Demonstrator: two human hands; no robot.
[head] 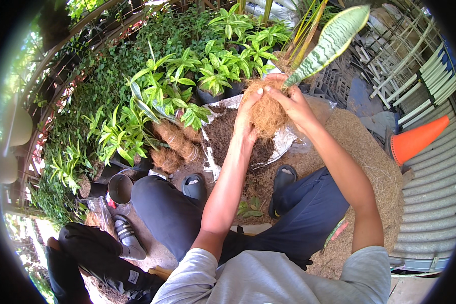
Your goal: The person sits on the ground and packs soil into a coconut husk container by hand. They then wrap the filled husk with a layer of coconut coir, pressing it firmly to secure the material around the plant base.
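Between my two hands is a ball of brown coconut fibre [268,112], wrapped around the base of a snake plant leaf [328,45]. The green leaf with pale yellow edges leans up and to the right. My left hand [247,114] cups the ball from the left, thumb on top. On its right side, my right hand [294,104] grips the ball close to the leaf's base. Below them lies an open white sack [209,152] holding dark soil [222,131]. Several fibre-wrapped plant bundles [174,140] lie to the left of the sack.
Leafy potted plants [216,72] crowd the far left side. A heap of loose coconut fibre [376,178] spreads at the right, near an orange traffic cone [418,140] and corrugated metal sheet [433,201]. A round container [120,189] and another person's leg [95,250] are at lower left.
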